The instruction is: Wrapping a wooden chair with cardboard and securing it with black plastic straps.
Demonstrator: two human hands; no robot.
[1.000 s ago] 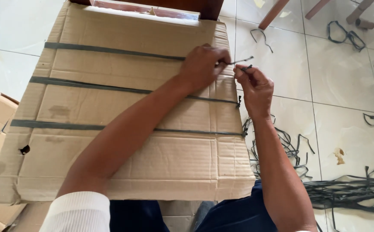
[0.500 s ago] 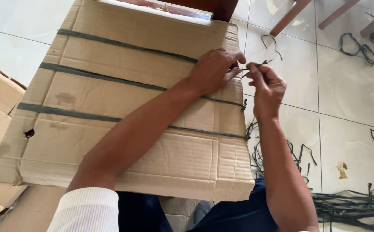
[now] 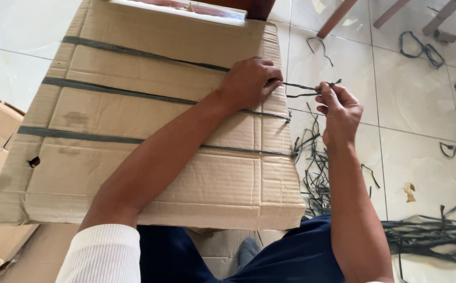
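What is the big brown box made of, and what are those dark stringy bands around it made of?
The box looks like corrugated cardboard: matte brown, with fold creases, scuffs and a torn hole. The bands seem to be thin flat plastic strapping, dark grey-green and slightly shiny, though it could be another flexible strip. The right hand pinches the end of one while the left hand presses on the box.

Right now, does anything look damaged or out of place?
Yes. The cardboard box has a torn hole by its left edge and stains. Loose dark strap offcuts litter the tiled floor to the right.
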